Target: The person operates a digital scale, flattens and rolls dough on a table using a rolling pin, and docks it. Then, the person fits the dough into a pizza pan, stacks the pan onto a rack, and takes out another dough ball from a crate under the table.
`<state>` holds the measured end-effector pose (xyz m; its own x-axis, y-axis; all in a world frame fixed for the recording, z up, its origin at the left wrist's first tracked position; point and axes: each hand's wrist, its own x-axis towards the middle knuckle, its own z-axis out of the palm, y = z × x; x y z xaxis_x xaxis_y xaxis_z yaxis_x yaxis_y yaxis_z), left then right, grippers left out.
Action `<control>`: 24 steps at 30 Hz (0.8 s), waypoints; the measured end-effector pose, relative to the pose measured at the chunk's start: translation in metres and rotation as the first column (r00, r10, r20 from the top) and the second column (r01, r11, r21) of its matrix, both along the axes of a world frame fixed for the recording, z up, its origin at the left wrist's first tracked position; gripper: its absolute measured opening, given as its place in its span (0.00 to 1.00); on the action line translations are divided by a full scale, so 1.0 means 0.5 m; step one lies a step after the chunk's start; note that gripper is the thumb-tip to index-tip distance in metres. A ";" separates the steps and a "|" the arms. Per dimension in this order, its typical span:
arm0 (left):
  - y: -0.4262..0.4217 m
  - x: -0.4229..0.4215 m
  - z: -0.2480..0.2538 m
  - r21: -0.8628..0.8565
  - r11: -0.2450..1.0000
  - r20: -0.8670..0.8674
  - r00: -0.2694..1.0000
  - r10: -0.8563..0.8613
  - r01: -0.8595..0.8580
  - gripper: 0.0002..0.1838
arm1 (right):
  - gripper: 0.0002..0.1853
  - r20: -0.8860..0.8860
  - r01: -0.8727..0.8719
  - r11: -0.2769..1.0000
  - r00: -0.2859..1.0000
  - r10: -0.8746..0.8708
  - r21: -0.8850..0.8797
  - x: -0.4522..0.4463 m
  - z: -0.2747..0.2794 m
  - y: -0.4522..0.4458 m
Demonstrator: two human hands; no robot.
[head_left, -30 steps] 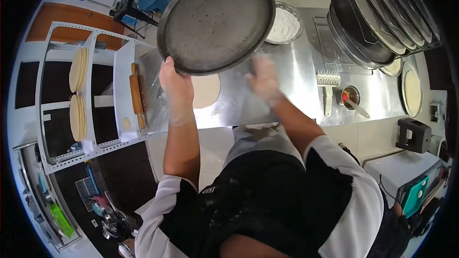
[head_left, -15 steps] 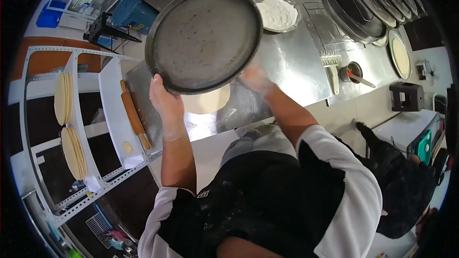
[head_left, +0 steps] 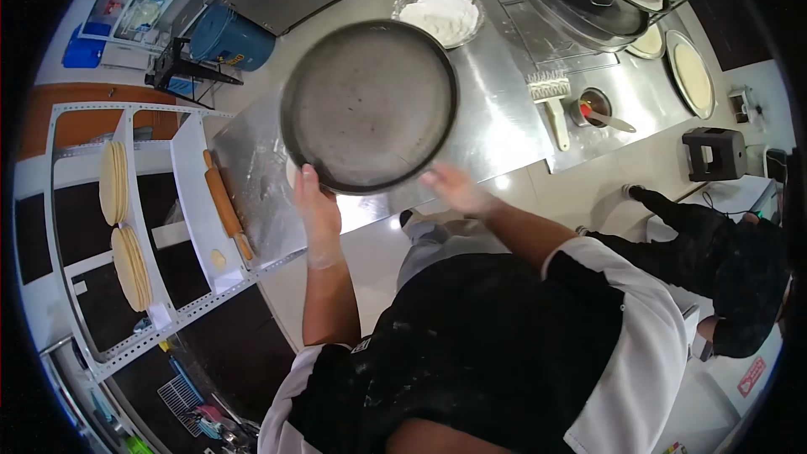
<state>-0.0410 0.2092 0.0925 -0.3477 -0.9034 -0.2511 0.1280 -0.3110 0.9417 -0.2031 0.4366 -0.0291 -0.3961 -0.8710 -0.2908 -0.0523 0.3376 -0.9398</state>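
Note:
A round dark metal pizza pan (head_left: 370,109) is held tilted above the steel worktable, its inside facing me. My left hand (head_left: 319,214) is closed on the pan's near left rim, thumb over the edge. By the near right rim, my right hand (head_left: 458,189) has its fingers stretched out and slightly blurred. Whether those fingertips touch the rim, I cannot tell. A sliver of pale dough (head_left: 292,173) shows past the pan's left edge; the pan hides the rest.
Beyond the pan is a bowl of flour (head_left: 441,17). Rightward lie a spiked dough roller (head_left: 551,105), a sauce pot (head_left: 593,105), stacked pans (head_left: 580,0) and a dough-lined pan (head_left: 691,76). A rolling pin (head_left: 225,206) and shelved dough discs (head_left: 130,269) are left; another person (head_left: 714,261) is right.
The pan has come lower and nearer my body, now covering most of the dough disc. My right hand has moved slightly away from the rim. My view has shifted; the other person has moved.

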 end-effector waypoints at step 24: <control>0.150 0.013 0.065 -0.820 0.260 0.554 0.822 0.133 0.510 0.31 | 0.37 0.976 0.300 0.932 -0.019 0.217 -0.202 0.098 0.122 -0.292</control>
<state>-0.0344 0.2843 0.1249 -0.6832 -0.5216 0.5111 -0.2919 0.8366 0.4636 -0.1539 0.2904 0.0320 0.0237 -0.9821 -0.1867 0.9987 0.0319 -0.0409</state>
